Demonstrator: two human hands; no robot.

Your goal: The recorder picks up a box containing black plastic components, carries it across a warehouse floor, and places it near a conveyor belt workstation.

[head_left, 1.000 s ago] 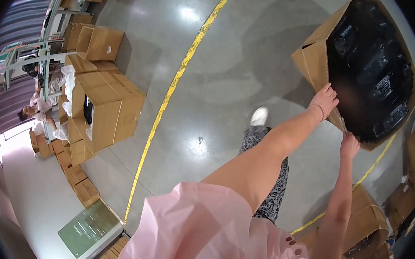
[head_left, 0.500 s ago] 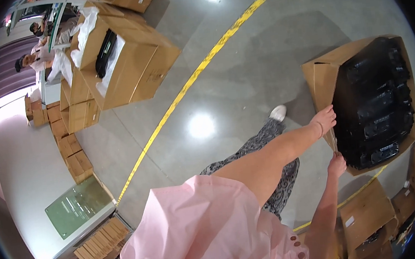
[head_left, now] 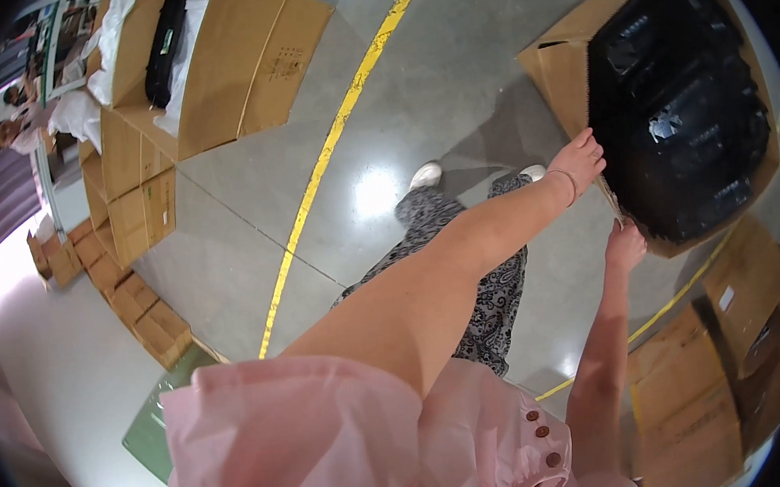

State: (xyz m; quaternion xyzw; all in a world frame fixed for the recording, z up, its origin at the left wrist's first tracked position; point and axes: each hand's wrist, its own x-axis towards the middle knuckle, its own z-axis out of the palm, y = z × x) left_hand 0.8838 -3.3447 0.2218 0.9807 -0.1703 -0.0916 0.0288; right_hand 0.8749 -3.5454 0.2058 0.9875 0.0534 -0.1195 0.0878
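A large cardboard box (head_left: 570, 70) of plain brown board stands open on the glossy grey concrete floor (head_left: 449, 71), at the upper right. It is filled with glossy black plastic-wrapped packs (head_left: 675, 107). The left hand (head_left: 579, 156) lies flat on the box's near flap, arm stretched straight out, fingers together and extended. Just below it, the right hand (head_left: 624, 243) reaches up to the same flap edge, fingers curled on it; how tightly cannot be told. A yellow line (head_left: 335, 146) crosses the floor.
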